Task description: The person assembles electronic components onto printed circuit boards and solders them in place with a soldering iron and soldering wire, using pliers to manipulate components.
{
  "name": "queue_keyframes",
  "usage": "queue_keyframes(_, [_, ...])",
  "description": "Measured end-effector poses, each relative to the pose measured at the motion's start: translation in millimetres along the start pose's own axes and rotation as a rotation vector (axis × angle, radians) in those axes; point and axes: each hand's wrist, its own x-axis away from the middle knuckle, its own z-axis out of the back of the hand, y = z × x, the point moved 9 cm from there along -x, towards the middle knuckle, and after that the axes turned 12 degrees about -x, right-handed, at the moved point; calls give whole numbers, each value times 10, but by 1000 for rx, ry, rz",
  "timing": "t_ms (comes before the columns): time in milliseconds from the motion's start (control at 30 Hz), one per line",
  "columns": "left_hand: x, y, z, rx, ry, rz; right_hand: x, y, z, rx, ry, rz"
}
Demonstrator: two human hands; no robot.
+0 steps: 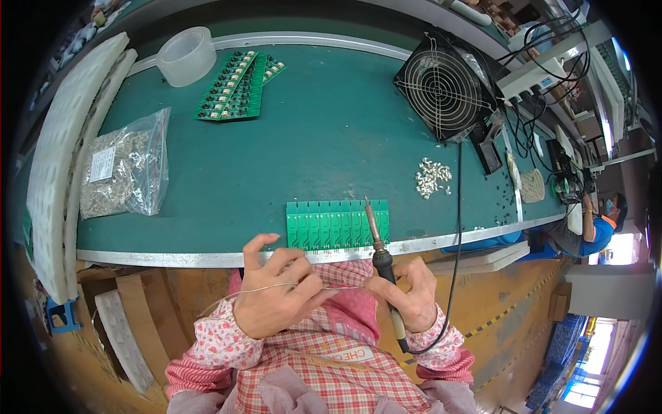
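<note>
1. Step in hand: judged to be readying the wire for soldering; it spans the gap between the hands.
2. Left hand: fingers curled on the wire, one finger raised off it.
3. Right hand: fingers closed around the soldering iron. The wire reaches these fingers; whether they also pinch it cannot be told.
4. Workpiece: the green circuit board lies along the near edge of the table, pins toward the person. The iron's tip overlaps its far edge in view; contact cannot be confirmed.
5. Next move, if soldering is intended: calls for bringing wire end and hot tip together at one pin, keeping fingers clear of the metal.
</note>
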Motion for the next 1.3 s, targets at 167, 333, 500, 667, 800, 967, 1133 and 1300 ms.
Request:
queue_keyframes(167, [34, -164, 92, 34, 23, 113, 52, 112, 104, -203, 195, -35])
queue_keyframes(333, [8, -330, 81, 130, 87, 156, 286, 455, 210, -772, 639, -401])
queue_keyframes(500, [10, -324, -18, 239, 94, 143, 360, 567, 91, -962, 665, -503])
queue_keyframes(667, [7, -316, -46, 216, 81, 135, 378, 606, 0, -1061, 567, -492])
queue_keyframes(800, [-4, -297, -82, 194, 66, 122, 385, 646, -44, -1081, 567, -512])
queue_keyframes(967, [-1, -296, -83, 178, 74, 126, 372, 656, -56, -1077, 558, -511])
queue_keyframes(1133, [-9, -290, -82, 167, 75, 126, 391, 671, -67, -1088, 568, -516])
queue_keyframes(1300, [-5, -271, -74, 145, 81, 118, 395, 669, -63, -1049, 556, -522])
